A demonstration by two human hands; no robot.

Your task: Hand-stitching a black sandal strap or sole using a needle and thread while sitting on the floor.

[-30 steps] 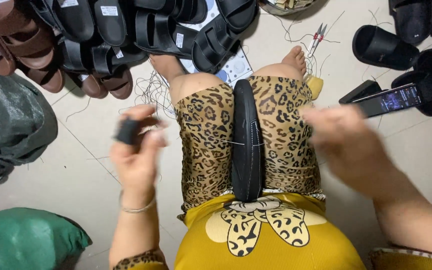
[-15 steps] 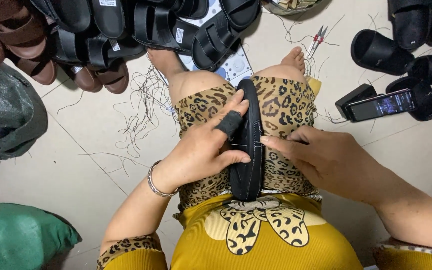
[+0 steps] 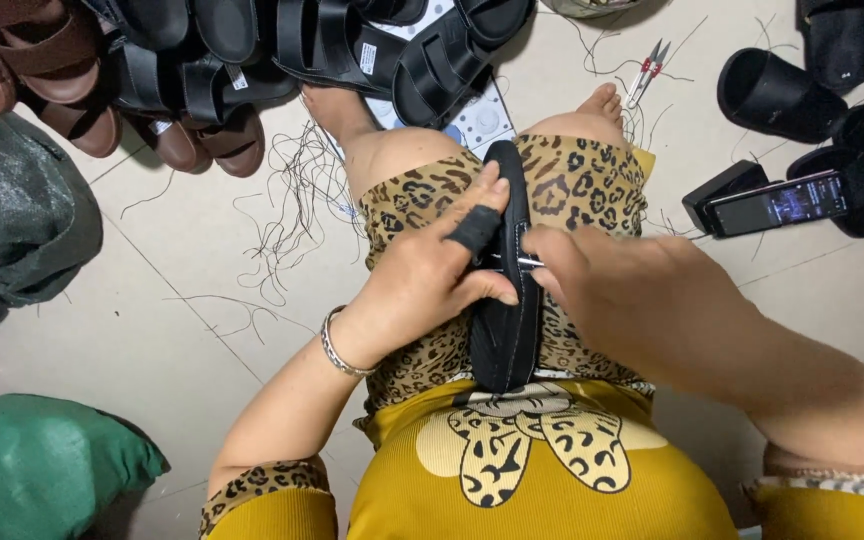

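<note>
Left hand (image 3: pixel 422 285) clamps black sandal (image 3: pixel 504 320) on lap; right hand (image 3: pixel 632 300) pinches needle (image 3: pixel 522 262) at its edge.

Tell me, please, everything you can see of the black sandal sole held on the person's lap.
The black sandal sole is a long, narrow piece that looks like rubber or foam, stood on its edge along the lap between the leopard-print thighs, with pale stitching along its near rim. The left hand, a black guard on one finger, clasps it from the left; the right hand presses a thin metal needle against its upper side. Its far end points toward the feet.
</note>
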